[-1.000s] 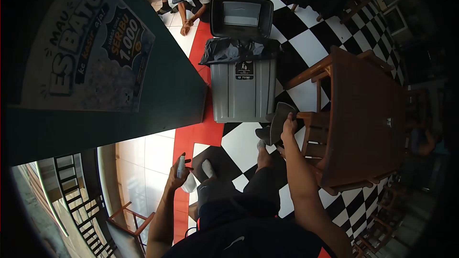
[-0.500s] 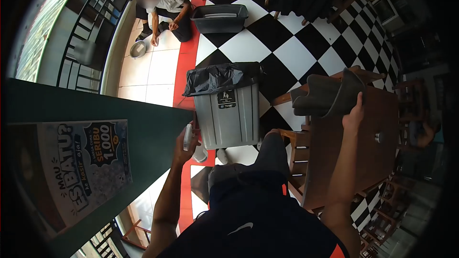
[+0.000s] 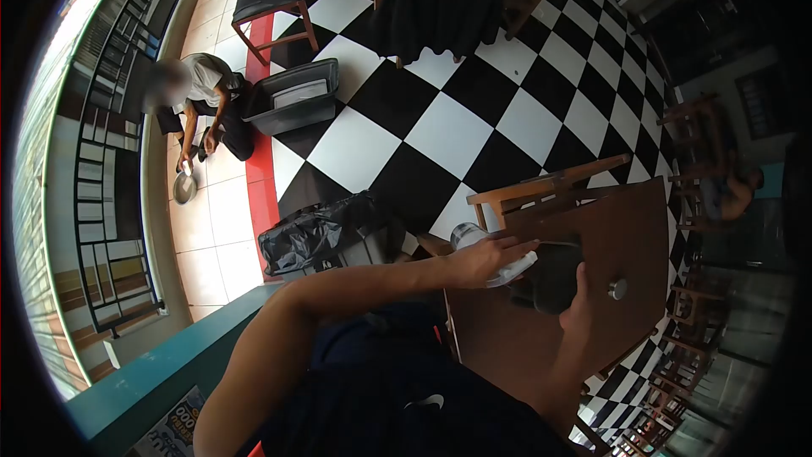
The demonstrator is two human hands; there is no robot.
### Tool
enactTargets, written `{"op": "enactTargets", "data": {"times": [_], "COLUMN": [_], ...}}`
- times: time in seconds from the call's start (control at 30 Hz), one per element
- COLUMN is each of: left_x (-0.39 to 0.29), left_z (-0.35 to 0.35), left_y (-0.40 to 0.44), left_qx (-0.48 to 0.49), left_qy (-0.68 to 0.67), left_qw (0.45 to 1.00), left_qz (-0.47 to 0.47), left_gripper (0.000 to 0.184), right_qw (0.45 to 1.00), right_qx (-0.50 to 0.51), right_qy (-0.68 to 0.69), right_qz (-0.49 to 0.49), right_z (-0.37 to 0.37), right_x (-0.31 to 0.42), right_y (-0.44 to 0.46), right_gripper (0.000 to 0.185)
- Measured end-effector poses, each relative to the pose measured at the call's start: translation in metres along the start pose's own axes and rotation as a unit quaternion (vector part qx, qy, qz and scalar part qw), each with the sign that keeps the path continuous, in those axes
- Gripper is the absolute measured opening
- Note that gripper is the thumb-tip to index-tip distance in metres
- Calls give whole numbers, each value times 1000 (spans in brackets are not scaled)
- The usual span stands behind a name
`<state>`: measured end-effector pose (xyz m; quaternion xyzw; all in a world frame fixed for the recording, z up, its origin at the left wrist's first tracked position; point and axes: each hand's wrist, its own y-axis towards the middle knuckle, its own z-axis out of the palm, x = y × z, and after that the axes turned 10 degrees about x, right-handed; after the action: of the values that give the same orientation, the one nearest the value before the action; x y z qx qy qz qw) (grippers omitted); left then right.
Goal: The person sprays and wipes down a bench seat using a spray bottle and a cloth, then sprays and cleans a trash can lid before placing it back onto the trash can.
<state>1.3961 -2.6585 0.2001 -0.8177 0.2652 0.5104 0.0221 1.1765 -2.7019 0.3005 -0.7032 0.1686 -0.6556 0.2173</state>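
Observation:
My left hand (image 3: pixel 482 261) reaches across in front of me over the brown table (image 3: pixel 499 338). Its fingers wrap around what looks like a clear spray bottle (image 3: pixel 465 235) with a white top, tilted on its side. Close by, my right hand (image 3: pixel 578 303) grips a dark grey cloth (image 3: pixel 550 275) at its right edge. The cloth is over the tabletop, partly behind my left hand and the bottle. A small round metal object (image 3: pixel 617 289) lies on the table to the right of my right hand.
A grey bin with a black liner (image 3: pixel 326 233) stands left of the table. A wooden chair (image 3: pixel 541 190) is against the table's far side. Further off, a person (image 3: pixel 207 97) crouches near a small bowl (image 3: pixel 183 189) and a dark tub (image 3: pixel 296 97). Black cloth (image 3: pixel 440 8) covers furniture beyond.
My view has turned toward the table. My left hand has swung from beside the bin to the table with the bottle. My right hand has lowered the cloth over the tabletop.

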Motion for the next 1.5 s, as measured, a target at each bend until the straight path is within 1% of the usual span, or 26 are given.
{"op": "enactTargets", "data": {"times": [0.07, 0.1, 0.13, 0.2, 0.23, 0.3, 0.37, 0.43, 0.5, 0.57, 0.6, 0.63, 0.7, 0.8, 0.9, 0.97, 1.0, 1.03, 1.07, 1.1, 1.17, 1.23, 1.3, 1.37, 1.43, 1.5], "left_x": [5, 3, 1, -1, 5, 26, 29, 34, 30, 32, 38, 46, 68, 130, 247, 327, 371, 418, 459, 493, 531, 552, 582, 612, 648, 699], "left_z": [39, 55, 63, 77, 92, 125, 156, 189, 177, 153, 141, 136, 92, -6, -135, -236, -277, -306, -318, -340, -382, -390, -379, -365, -357, -349], "left_y": [50, 69, 84, 107, 115, 121, 131, 136, 135, 138, 142, 148, 146, 144, 110, 69, 45, 20, -9, -37, -107, -158, -191, -206, -219, -231], "left_qx": [8, 6, 39, 108, 126, 149, 183, 134, 198, 265, 292, 337, 343, 319, 231, 147, 69, 4, -156, -241, -410, -527, -584, -622, -649, -686], "left_qy": [24, 34, -20, -123, -135, -149, -170, -153, -76, -90, -68, -30, -39, -11, -41, -65, -120, -151, -177, -225, -321, -357, -377, -355, -356, -315], "left_qw": [996, 992, 992, 980, 976, 971, 957, 960, 965, 951, 942, 925, 927, 940, 971, 968, 960, 940, 900, 836, 704, 553, 452, 381, 327, 283], "left_qz": [87, 125, 122, 109, 118, 111, 148, 193, 151, 134, 152, 174, 148, 119, -39, -193, -244, -308, -367, -439, -483, -538, -559, -584, -588, -593], "left_gripper": [69, 70, 69, 67, 67, 66, 70, 77, 107, 136, 150, 150, 143, 127, 114, 100, 91, 85, 83, 80, 74, 73, 74, 76, 81, 85], "right_qw": [999, 997, 987, 968, 962, 965, 955, 955, 952, 863, 830, 827, 826, 851, 908, 944, 953, 944, 934, 902, 816, 747, 708, 637, 567, 516], "right_qx": [-40, -38, -42, -178, -242, -246, -295, -295, -275, -404, -454, -471, -478, -417, -262, -117, -39, -30, 55, 130, 280, 374, 425, 446, 478, 497], "right_qy": [9, -71, -150, -177, -124, -45, -5, -41, -57, -168, -206, -234, -284, -315, -298, -287, -288, -329, -353, -411, -506, -547, -561, -624, -669, -696], "right_qz": [27, 2, -23, -17, -18, -75, -5, 17, 119, 253, 249, 198, 85, -57, -137, -115, -85, -18, -27, -10, 23, 49, 65, 75, 51, 44], "right_z": [-9, -25, -36, -43, -39, -99, -139, -165, -186, -187, -181, -160, -110, -7, 123, 218, 265, 265, 314, 391, 509, 601, 683, 775, 866, 952], "right_x": [-6, -14, -18, -6, 4, -31, -51, -75, -87, -82, -67, -41, 21, 117, 188, 208, 210, 190, 181, 175, 161, 141, 109, 67, 2, -86], "right_y": [-1, -5, -10, -17, -16, -6, -5, -1, 0, 11, 15, 21, 30, 68, 132, 189, 224, 320, 363, 384, 430, 474, 530, 584, 641, 718], "right_gripper": [73, 71, 68, 62, 59, 56, 58, 58, 60, 58, 57, 56, 54, 52, 49, 48, 47, 58, 56, 52, 47, 46, 41, 40, 39, 40]}}
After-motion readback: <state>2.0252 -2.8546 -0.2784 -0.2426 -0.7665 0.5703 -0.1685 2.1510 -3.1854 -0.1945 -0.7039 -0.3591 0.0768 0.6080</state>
